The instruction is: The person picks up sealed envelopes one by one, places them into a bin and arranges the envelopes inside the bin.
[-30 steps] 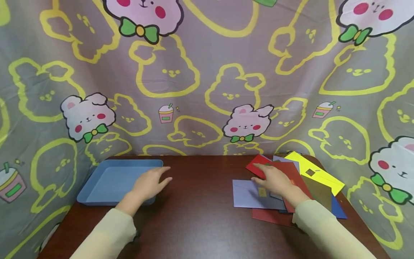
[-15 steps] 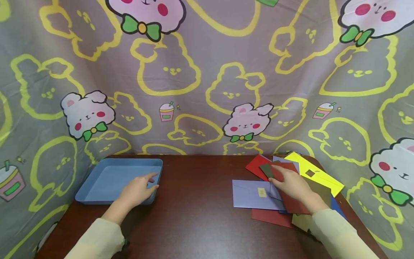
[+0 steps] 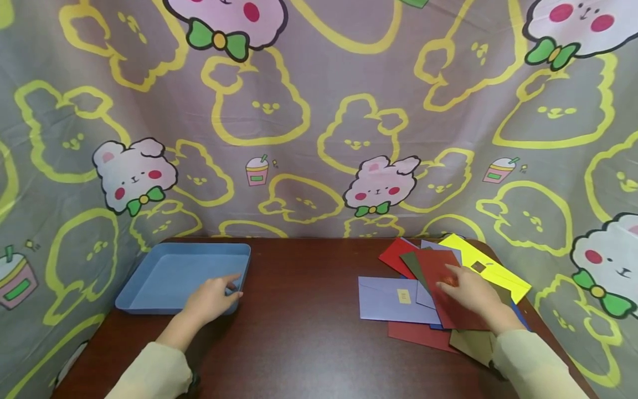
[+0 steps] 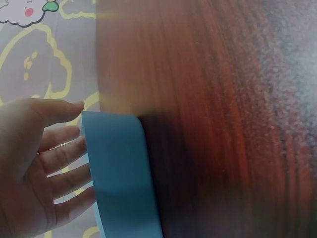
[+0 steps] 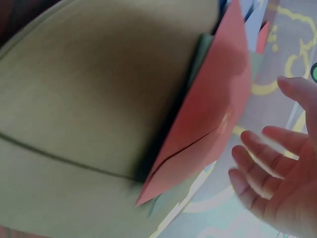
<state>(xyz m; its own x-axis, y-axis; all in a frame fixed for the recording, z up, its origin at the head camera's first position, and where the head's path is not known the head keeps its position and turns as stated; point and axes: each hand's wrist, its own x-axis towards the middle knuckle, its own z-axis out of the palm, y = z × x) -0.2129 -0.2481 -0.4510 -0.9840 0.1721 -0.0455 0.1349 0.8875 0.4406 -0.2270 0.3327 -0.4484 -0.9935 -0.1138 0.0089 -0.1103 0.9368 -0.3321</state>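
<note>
The left hand [image 3: 211, 299] rests with loose, spread fingers at the near right corner of the blue tray [image 3: 164, 274], which sits at the left end of the brown table [image 3: 299, 332]. The right hand [image 3: 471, 293] lies open, fingers straight, on a dark red envelope [image 3: 438, 277] atop a fanned pile at the table's right end. Beside it lie a lilac envelope [image 3: 384, 299], a yellow envelope [image 3: 493, 266] and an olive envelope [image 3: 473, 343]. A cartoon-print cloth [image 3: 319, 122] hangs behind.
</note>
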